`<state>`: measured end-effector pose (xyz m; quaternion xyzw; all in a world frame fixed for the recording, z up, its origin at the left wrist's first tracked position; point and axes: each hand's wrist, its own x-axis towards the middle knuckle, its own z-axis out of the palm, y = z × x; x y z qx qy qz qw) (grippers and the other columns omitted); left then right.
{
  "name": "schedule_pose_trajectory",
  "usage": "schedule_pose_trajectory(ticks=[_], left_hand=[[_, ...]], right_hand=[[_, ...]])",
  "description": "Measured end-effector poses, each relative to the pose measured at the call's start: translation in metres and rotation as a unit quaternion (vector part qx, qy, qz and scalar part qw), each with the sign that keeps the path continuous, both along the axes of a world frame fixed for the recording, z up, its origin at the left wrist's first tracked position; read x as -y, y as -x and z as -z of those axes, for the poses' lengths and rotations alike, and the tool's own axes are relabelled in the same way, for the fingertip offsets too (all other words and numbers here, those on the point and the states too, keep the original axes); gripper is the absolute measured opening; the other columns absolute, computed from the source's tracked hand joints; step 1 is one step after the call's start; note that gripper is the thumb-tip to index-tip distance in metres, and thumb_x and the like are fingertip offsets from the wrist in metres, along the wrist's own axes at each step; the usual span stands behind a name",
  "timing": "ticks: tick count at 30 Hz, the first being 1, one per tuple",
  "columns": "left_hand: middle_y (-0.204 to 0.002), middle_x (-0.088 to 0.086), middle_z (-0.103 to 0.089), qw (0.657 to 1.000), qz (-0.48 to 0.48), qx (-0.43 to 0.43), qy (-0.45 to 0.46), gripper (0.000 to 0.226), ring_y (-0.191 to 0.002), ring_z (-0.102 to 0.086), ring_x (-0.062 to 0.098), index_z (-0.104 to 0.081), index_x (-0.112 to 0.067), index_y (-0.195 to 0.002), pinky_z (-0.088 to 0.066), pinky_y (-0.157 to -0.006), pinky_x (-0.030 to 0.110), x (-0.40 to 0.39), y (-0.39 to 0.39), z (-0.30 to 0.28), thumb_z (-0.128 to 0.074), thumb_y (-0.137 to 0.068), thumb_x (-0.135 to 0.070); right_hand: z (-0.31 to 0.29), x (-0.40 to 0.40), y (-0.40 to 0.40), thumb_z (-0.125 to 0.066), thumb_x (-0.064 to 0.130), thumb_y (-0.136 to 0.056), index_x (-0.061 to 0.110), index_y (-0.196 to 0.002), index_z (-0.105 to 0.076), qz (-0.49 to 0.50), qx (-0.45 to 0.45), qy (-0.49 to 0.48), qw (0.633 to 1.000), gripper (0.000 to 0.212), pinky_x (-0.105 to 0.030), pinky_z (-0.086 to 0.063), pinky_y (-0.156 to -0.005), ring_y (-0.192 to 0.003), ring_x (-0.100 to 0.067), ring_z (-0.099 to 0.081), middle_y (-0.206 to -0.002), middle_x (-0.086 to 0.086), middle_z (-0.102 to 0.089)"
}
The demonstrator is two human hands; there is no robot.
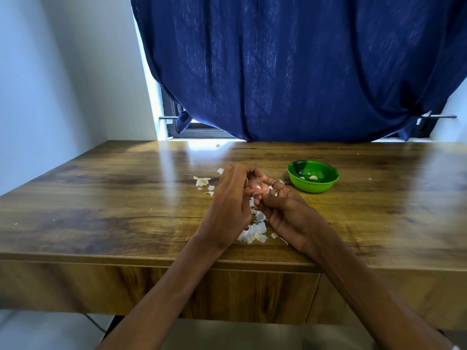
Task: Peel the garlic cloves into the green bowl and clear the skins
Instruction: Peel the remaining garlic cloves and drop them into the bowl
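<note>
I am pinching a small pale garlic clove (260, 188) between my left hand (233, 205) and right hand (280, 208), both curled around it. Papery white skins (254, 232) are lying beneath my grip near the glossy wooden table (113, 198) edge; the round green plastic bowl (312, 176) is sitting just right, bare wood beyond.

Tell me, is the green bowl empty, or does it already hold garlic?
Not empty. The green bowl stands upright, and a few pale peeled cloves lie on its bottom.
</note>
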<state>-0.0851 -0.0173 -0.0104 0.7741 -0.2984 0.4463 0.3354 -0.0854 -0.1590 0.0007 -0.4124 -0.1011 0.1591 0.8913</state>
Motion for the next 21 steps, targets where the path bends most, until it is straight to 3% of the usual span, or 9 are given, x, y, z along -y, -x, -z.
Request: schedule_pose_trajectory(ticks=[3,8,13,18,21], left_hand=[[-0.102,0.001,-0.055,1.000,-0.013,-0.003,0.004,0.059,-0.095,-0.052,0.011,-0.054,-0.008,-0.125,-0.040,-0.084,0.009,-0.001,0.002,-0.001,-0.058,-0.076,0.025],[-0.108,0.009,-0.062,1.000,-0.002,-0.006,0.021,0.064,-0.102,-0.058,0.012,-0.047,-0.019,-0.124,-0.043,-0.085,0.009,-0.003,0.005,0.000,-0.063,-0.078,0.022],[-0.109,0.008,-0.060,1.000,-0.004,-0.019,0.016,0.062,-0.101,-0.059,0.012,-0.047,-0.021,-0.127,-0.043,-0.081,0.008,-0.006,0.004,0.002,-0.065,-0.083,0.018],[-0.106,0.007,-0.056,1.000,-0.024,-0.013,-0.004,0.048,-0.088,-0.048,-0.003,-0.055,-0.008,-0.117,-0.042,-0.073,0.008,-0.006,0.005,0.002,-0.052,-0.078,0.020],[-0.106,0.007,-0.054,0.999,-0.023,-0.023,-0.011,0.042,-0.085,-0.048,0.004,-0.055,-0.006,-0.115,-0.045,-0.073,0.014,-0.005,0.004,0.002,-0.048,-0.079,0.015]], right_hand=[[-0.002,0.000,0.002,-0.050,-0.013,-0.095,0.009,-0.122,-0.054,0.018,0.006,0.019,1.000,0.035,-0.020,-0.060,-0.067,-0.064,-0.012,-0.067,-0.089,-0.016,-0.066],[-0.003,0.000,0.006,-0.054,-0.010,-0.094,0.011,-0.123,-0.054,0.029,0.028,0.053,0.998,0.036,-0.021,-0.061,-0.070,-0.065,-0.012,-0.068,-0.079,-0.012,-0.071],[-0.004,0.001,0.008,-0.056,-0.007,-0.093,0.013,-0.121,-0.056,0.029,0.043,0.079,0.996,0.035,-0.021,-0.061,-0.070,-0.066,-0.010,-0.068,-0.079,-0.011,-0.073],[-0.006,0.001,0.011,-0.066,0.001,-0.075,0.009,-0.126,-0.054,0.036,0.058,0.091,0.993,0.052,-0.021,-0.061,-0.070,-0.069,-0.013,-0.068,-0.090,-0.017,-0.072],[-0.004,0.002,0.010,-0.062,-0.005,-0.085,0.007,-0.126,-0.052,0.032,0.050,0.091,0.994,0.044,-0.022,-0.061,-0.071,-0.069,-0.013,-0.069,-0.086,-0.015,-0.075]])
